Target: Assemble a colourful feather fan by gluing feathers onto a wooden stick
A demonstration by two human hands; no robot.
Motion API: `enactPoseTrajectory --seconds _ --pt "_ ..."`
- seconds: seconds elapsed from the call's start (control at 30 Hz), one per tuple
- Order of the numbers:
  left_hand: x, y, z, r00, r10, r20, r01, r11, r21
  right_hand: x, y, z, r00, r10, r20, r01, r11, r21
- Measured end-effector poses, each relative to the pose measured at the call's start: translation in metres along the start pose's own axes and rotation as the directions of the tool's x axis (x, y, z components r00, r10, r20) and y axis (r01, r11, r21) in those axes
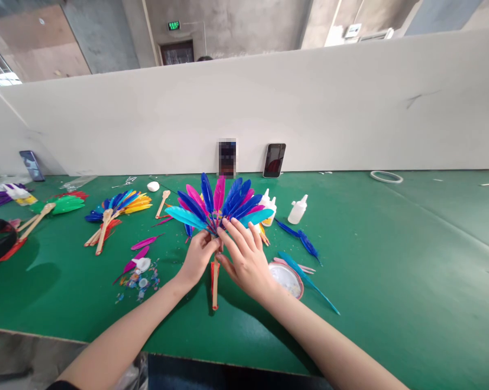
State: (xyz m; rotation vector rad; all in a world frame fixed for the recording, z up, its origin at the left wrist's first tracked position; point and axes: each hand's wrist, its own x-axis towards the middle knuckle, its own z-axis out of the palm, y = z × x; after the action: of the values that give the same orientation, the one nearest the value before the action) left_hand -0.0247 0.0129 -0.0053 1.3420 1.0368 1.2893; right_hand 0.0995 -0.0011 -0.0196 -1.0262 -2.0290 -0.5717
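A feather fan (206, 194) with blue, magenta and turquoise feathers spreads out in the middle, its wooden handle (215, 281) pointing down toward me. Closed around the fan's base, where feathers meet handle, is my left hand (199, 257). My right hand (246, 257) lies over the lower right feathers with its fingers stretched out, touching them near the base. Part of the fan's centre is hidden behind my fingers. Just right of my right hand sit a round lid (288, 279) with whitish stuff in it and a loose turquoise feather (309, 280).
White squeeze bottles (297, 210) stand behind my right hand. Loose blue feathers (305, 244) lie to the right. On the left are other feather fans (118, 208), magenta feathers (141, 254) and scattered sequins (141, 281). Phones (274, 160) lean on the white partition (329, 108).
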Motion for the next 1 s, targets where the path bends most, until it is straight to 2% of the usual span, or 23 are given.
enactPoseTrajectory --seconds 1.0 --pt "-0.0005 -0.0003 0.0001 1.0 -0.009 -0.005 0.009 1.0 -0.013 0.0 -0.0002 0.0 1.0 -0.002 -0.001 0.002 1.0 0.013"
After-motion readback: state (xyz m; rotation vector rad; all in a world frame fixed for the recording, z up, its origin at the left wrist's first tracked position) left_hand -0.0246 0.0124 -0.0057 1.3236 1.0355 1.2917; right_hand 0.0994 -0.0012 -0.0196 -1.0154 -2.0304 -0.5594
